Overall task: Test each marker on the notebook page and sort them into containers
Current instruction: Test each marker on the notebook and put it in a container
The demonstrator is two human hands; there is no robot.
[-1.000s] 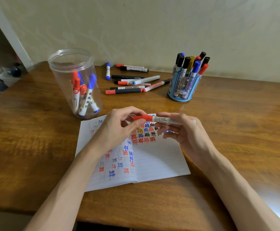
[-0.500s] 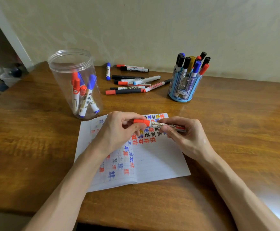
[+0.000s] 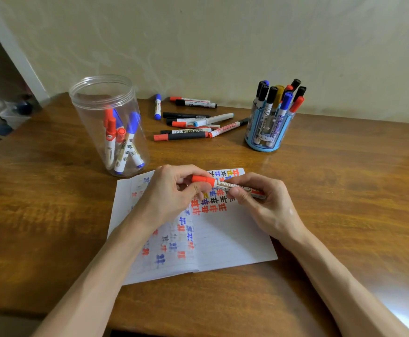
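Note:
Above the open notebook (image 3: 232,239) I hold a red whiteboard marker (image 3: 225,184) level, cap pointing left. My left hand (image 3: 172,193) pinches its red cap, while my right hand (image 3: 259,203) grips the white barrel. The cap is on the marker. The page below carries rows of red, blue, black and yellow test marks. A clear plastic jar (image 3: 108,127) with several red and blue markers stands at the back left. A blue pen holder (image 3: 269,127) with several markers stands at the back right.
Several loose markers (image 3: 193,122) lie on the wooden table (image 3: 344,178) between the jar and the holder, close to the wall. The table's front edge runs just below my forearms.
Both hands and the marker have sunk a little toward the page. My right hand has shifted its hold on the barrel, fingers now curled over it from above.

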